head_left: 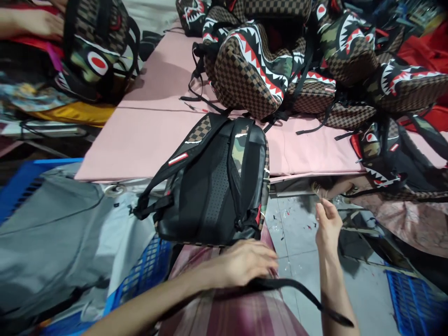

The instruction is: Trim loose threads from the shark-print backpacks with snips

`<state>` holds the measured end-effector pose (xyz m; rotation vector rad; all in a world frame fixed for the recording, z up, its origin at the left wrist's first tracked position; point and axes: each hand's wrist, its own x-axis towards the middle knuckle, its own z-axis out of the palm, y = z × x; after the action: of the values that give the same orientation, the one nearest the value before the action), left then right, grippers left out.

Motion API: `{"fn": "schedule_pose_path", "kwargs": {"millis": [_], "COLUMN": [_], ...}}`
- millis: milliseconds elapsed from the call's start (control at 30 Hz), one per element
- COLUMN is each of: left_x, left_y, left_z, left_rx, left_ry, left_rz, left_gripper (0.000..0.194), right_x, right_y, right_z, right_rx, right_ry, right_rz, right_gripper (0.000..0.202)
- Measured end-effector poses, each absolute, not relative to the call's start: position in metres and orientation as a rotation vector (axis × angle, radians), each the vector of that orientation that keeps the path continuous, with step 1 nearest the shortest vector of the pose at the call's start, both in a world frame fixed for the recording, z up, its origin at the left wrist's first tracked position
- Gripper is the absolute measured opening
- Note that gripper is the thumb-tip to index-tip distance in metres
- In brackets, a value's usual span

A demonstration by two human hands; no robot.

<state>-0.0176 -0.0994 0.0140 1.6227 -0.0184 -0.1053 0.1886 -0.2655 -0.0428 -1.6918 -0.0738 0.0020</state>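
Observation:
A black backpack [210,186] lies with its padded back and shoulder straps facing up, over the front edge of the pink table and toward my lap. My left hand [245,262] is by its lower edge, fingers stretched out and slightly blurred. Beneath that hand a loose black strap [290,283] curves off to the right. Out to the right, over the floor, my right hand [328,223] is closed in a pinch. Something thin and pale shows at its fingertips, too small to name. Another person's hand [345,185] is just beyond it.
Several checkered backpacks with shark-mouth prints [252,70] are heaped across the back of the pink table [140,135]. Another person's arm [31,23] reaches to a backpack [100,51] at upper left. Blue crates [143,266] flank me, with grey fabric [52,242] at left.

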Motion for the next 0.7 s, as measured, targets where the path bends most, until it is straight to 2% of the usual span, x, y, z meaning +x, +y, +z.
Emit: {"fn": "schedule_pose_path", "kwargs": {"millis": [100,167,233,300,400,500,567,700], "left_x": [-0.05,-0.062,-0.064,-0.057,-0.036,-0.017,-0.009,0.004], "left_y": [-0.06,-0.038,-0.029,-0.033,-0.049,-0.056,-0.057,-0.057], "left_z": [0.003,-0.011,-0.024,-0.031,-0.031,-0.025,-0.02,-0.014], "left_rx": [1.553,1.425,1.281,1.161,1.071,0.998,0.974,1.034], "left_ry": [0.522,0.837,0.959,0.957,0.935,0.799,0.657,0.596], "left_rz": [0.026,0.145,0.173,0.145,0.146,0.035,-0.062,-0.068], "left_gripper": [0.017,0.023,0.037,0.048,0.054,0.041,0.031,0.033], "right_x": [0.178,0.159,0.135,0.111,0.087,0.079,0.078,0.081], "right_y": [-0.278,-0.274,-0.259,-0.239,-0.213,-0.201,-0.199,-0.201], "right_z": [-0.049,-0.052,-0.055,-0.059,-0.064,-0.064,-0.059,-0.049], "right_rx": [-1.803,-1.871,-1.894,-1.91,-1.97,-1.817,-1.603,-1.39], "right_ry": [-0.061,-0.15,-0.321,-0.523,-0.682,-0.544,-0.389,-0.177], "right_rz": [0.093,0.251,0.468,0.647,0.655,0.741,0.882,1.01], "right_gripper": [0.038,0.03,0.026,0.028,0.031,0.016,0.016,0.022]}}
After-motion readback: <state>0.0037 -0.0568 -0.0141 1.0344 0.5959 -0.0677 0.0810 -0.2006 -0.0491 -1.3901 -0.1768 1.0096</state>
